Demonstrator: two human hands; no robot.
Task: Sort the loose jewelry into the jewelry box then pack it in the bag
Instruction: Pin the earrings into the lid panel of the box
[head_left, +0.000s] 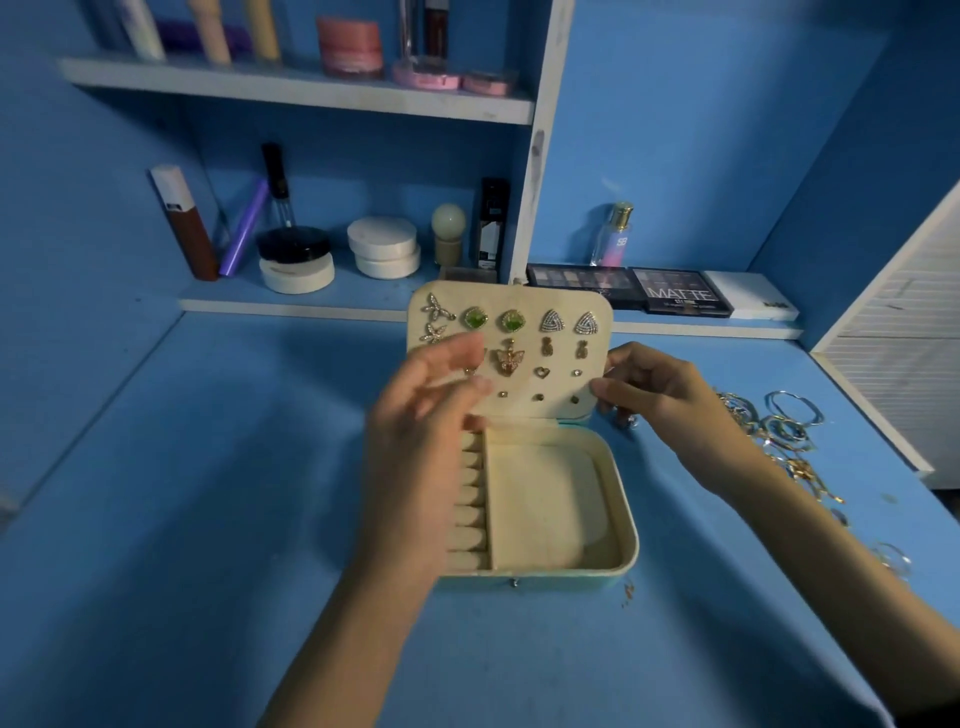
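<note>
Head view

- Jewelry box (625, 545): pale, rounded corners, open at the middle of the blue table (208, 519). The hinge runs left to right on the far side.
- Lid (519, 292): stands upright, its cream inner panel facing the wearer. It carries earrings in rows: a green pair (493, 319), a triangular pair (569, 323), a butterfly piece (508, 358) and small studs lower down.
- Ring rolls (470, 499): a column down the tray's left side, partly behind the left wrist, with no rings seen in them. The large compartment to their right shows bare lining.
- Left hand (436, 400): raised before the lid's left part. Its fingers are loosely parted and blurred, so I cannot tell whether they pinch a stud or only touch the panel.
- Right hand (660, 389): the thumb is on the panel face and the fingers are behind, pinching the lid's right edge.
- Loose jewelry (779, 431): gold and silver bangles, chains and rings lie on the table right of the box. The band runs from far to near beside the right forearm, well apart from the left hand. By my judgement the right hand is the nearer one to fetch it.
- Bag: not in view.
- Shelf behind: eyeshadow palettes (680, 297), perfume bottle (615, 234).
</note>
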